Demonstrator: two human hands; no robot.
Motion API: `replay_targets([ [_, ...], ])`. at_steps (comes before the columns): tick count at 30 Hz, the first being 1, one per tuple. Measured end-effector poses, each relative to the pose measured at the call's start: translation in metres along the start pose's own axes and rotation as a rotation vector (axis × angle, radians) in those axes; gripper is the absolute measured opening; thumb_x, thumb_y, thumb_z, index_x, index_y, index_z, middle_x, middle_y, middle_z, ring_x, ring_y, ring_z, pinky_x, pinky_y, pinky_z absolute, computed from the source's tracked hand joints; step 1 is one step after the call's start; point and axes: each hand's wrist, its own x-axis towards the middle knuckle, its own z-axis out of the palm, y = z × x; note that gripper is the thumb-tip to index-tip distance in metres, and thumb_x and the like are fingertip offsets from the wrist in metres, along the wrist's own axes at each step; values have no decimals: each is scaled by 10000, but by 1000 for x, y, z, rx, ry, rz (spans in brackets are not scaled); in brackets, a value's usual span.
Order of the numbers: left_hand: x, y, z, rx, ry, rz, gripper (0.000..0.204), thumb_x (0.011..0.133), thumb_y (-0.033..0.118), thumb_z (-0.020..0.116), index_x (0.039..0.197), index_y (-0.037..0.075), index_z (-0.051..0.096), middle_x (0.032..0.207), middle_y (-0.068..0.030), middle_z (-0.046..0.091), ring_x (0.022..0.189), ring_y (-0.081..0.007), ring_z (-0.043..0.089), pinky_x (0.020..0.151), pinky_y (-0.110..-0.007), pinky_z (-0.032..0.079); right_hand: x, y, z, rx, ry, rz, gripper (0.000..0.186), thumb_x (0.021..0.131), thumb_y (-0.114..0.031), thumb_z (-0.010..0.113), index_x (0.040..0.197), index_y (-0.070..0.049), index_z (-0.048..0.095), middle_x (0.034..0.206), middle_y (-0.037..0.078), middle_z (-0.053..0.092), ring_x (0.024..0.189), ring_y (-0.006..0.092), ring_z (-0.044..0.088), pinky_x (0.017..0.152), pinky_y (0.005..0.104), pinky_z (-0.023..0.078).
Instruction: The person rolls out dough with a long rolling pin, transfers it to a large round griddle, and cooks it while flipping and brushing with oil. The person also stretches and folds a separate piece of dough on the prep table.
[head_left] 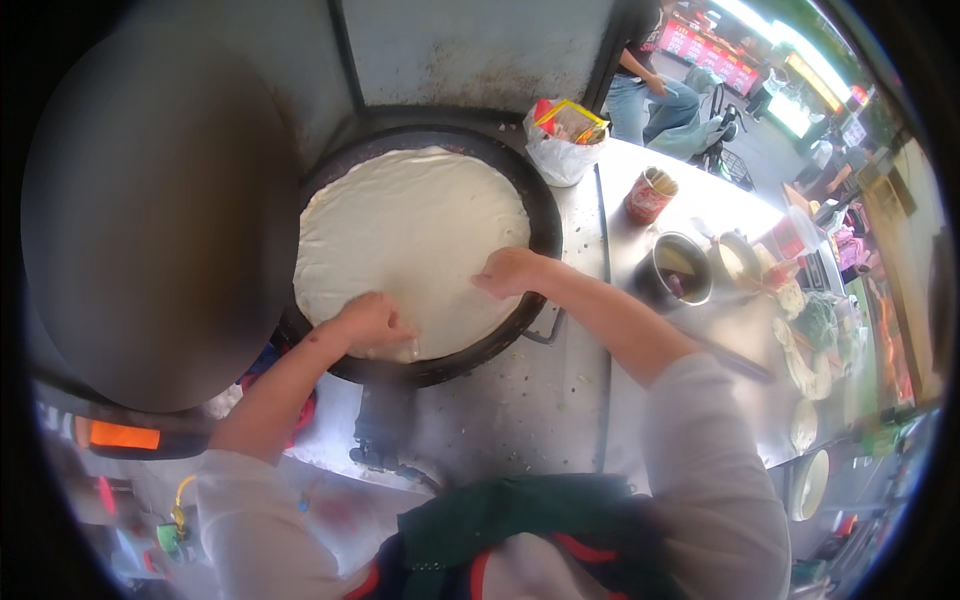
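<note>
Metal counter [510, 425] around round black pan [546, 215], lit street stall [712, 55] beyond, wrinkled dough sheet [410, 215] inside, left hand [368, 320], right hand [508, 272] curled over dough, grips unclear

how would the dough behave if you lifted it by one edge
The dough would likely be floppy, since it looks thin with an uneven, wrinkled edge. It might sag or tear, being so broad across the pan. It seems unlikely to roll, as it lies flat.
</note>
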Motion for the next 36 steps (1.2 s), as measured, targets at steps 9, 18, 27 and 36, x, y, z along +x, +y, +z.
replay_targets([
  [9,-14,-9,7,163,-70,-55,550,718,592,767,657,53,674,699,-138,673,760,-322,685,700,-419,525,8,39,12,-172,185,-147,438,880,-443,563,775,-56,741,859,186,701,865,396,662,797,479,519],
  [18,4,14,4,41,-68,-128,541,726,553,721,720,12,724,803,-205,704,787,-361,686,755,-435,546,-1,0,24,-149,40,-224,420,698,-523,751,772,-110,741,820,121,699,806,328,670,714,444,533],
  [27,-32,11,-8,26,-97,48,466,765,470,680,712,9,723,768,-223,689,744,-375,681,733,-451,540,-46,-22,33,29,452,-228,296,807,-380,703,779,-85,696,783,118,668,795,344,642,714,472,505],
  [36,-167,100,-12,-695,-191,487,199,923,233,724,988,47,692,833,-32,692,768,-97,643,670,-270,507,-230,-84,86,290,881,-8,84,898,-142,662,868,-66,682,900,109,691,872,324,647,776,422,494],
])
